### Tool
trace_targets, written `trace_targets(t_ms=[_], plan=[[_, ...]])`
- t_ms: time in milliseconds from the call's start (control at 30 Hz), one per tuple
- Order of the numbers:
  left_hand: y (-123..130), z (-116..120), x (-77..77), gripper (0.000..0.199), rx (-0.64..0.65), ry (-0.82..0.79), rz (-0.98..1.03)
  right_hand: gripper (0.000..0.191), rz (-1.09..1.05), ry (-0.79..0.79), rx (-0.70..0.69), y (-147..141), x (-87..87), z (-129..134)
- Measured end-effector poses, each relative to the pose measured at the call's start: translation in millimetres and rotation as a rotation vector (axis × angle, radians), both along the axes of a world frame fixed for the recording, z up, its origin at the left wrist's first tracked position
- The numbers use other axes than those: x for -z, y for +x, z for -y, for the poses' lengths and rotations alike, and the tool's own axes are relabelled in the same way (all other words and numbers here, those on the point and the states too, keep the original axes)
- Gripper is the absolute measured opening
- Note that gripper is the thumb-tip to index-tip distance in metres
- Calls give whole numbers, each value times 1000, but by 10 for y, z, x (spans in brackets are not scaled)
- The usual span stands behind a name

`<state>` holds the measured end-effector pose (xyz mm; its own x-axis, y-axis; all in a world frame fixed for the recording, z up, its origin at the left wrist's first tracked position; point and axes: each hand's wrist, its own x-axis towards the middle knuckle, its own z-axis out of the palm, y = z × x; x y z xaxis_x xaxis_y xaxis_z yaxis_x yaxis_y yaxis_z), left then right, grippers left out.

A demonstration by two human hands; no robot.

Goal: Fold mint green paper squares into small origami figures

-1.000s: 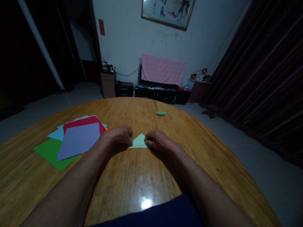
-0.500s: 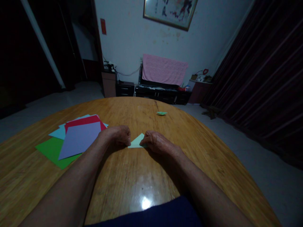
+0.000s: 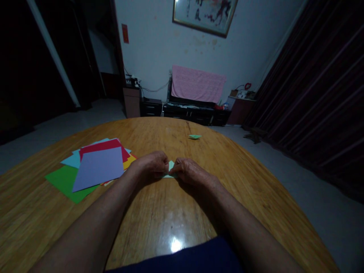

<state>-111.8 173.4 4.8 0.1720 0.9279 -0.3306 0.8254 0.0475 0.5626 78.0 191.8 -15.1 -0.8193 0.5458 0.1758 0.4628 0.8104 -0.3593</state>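
Note:
A pale green folded paper [image 3: 171,165] lies on the wooden table between my hands, its pointed top facing away from me. My left hand [image 3: 156,163] is closed, with its fingertips down on the paper's left part. Close beside it, my right hand [image 3: 187,170] is closed too, thumb and fingers pressed on the paper's right part. The two hands nearly meet and cover most of the sheet. Farther off to the right rests a small green folded paper boat [image 3: 195,137].
Left of my hands lies a loose pile of coloured sheets: a purple sheet [image 3: 99,167] on top, a red sheet [image 3: 102,147], and a green sheet [image 3: 62,184]. The round wooden table [image 3: 148,227] has its far edge before a cabinet and a pink cloth [image 3: 197,84].
My left hand has moved right from the paper's left corner toward its middle, uncovering yellow paper in the pile. My right hand has stayed in place on the folded paper.

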Motion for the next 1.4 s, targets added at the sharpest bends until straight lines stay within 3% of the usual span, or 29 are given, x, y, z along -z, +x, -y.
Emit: trace_targets(t_ms=[167, 400, 633, 733, 1400], plan=[[62, 4, 56, 9, 17, -53, 21, 30, -10, -68, 6, 70, 1, -71], [186, 61, -104, 12, -36, -82, -74, 24, -42, -126, 73, 192, -12, -185], [188, 52, -97, 12, -18, -84, -39, 20, -62, -612, 213, 467, -145, -295], [192, 51, -100, 12, -20, -78, -43, 18, -15, -710, 234, 535, -236, -292], [173, 14, -68, 15, -24, -83, -72, 12, 212, -348, 425, 293, -237, -144]])
